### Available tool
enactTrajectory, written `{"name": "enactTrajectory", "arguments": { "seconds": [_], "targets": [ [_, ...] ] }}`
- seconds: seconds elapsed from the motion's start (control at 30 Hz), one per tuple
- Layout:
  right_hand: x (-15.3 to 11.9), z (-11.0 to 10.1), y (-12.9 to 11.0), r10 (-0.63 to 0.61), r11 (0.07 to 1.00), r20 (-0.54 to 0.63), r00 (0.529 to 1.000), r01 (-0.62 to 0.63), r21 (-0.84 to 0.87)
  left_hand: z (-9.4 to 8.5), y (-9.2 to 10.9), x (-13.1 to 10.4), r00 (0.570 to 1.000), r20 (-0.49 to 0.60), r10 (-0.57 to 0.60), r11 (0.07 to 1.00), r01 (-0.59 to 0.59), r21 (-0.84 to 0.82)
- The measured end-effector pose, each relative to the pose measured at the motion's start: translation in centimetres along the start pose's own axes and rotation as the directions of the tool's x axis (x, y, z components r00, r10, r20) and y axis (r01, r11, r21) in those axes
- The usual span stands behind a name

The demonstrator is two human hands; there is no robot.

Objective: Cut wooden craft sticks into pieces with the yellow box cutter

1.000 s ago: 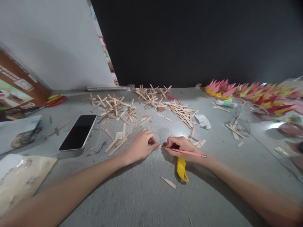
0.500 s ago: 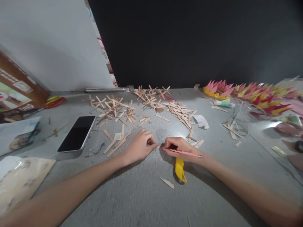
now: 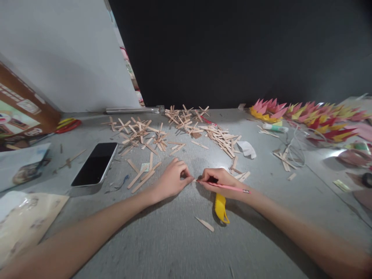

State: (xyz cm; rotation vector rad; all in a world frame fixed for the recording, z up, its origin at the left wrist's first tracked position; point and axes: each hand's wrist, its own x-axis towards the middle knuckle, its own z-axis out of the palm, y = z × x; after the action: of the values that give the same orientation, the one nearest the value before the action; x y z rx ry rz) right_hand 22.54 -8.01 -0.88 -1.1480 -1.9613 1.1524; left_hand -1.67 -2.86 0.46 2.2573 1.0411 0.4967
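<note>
- Nothing has moved much since before; both hands stay put on the gray table (image 3: 180, 248).
- Right hand (image 3: 222, 182) is closed around a pink pencil (image 3: 229, 188).
- Left hand (image 3: 171, 180) pinches something tiny, maybe a stick piece, at the pencil tip.
- Yellow tool (image 3: 221, 207) lies just under the right wrist.

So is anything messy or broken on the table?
Messy, yes. Wooden craft sticks lie scattered in loose heaps across the grey table, some crossed. One cut-off stick piece lies alone near the yellow tool. The left hand pinches a tiny piece; the right hand holds a pink pencil.
</note>
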Motion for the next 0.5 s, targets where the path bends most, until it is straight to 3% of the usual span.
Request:
{"name": "enactTrajectory", "arguments": {
  "seconds": [0.13,0.23,0.3,0.4,0.5],
  "targets": [
    [-0.5,0.2,-0.1,0.029,1.0,-0.043,0.999,-0.029,0.009,0.4,-0.5,-0.1,1.0,-0.027,0.009,1.0,-0.009,0.002],
    [-0.8,-0.1,-0.2,0.083,0.997,-0.201,0.976,-0.079,0.025,0.6,-1.1,0.0,0.999,-0.033,0.024,1.0,-0.024,0.005],
    [-0.8,-0.8,-0.2,0.088,0.996,-0.343,0.935,-0.085,0.022,0.5,-1.3,-0.1,0.995,-0.007,0.096,0.995,-0.096,0.039],
    [-0.5,-2.7,-0.3,0.057,0.996,-0.497,0.866,-0.084,-0.033,0.0,-0.8,-0.7,0.963,0.028,0.269,0.941,-0.269,0.206],
    [-0.2,-5.1,-0.4,-0.005,0.968,-0.517,0.856,-0.125,-0.216,-0.3,1.0,-1.8,0.962,0.058,0.266,0.863,-0.264,0.431]
  ]
}}
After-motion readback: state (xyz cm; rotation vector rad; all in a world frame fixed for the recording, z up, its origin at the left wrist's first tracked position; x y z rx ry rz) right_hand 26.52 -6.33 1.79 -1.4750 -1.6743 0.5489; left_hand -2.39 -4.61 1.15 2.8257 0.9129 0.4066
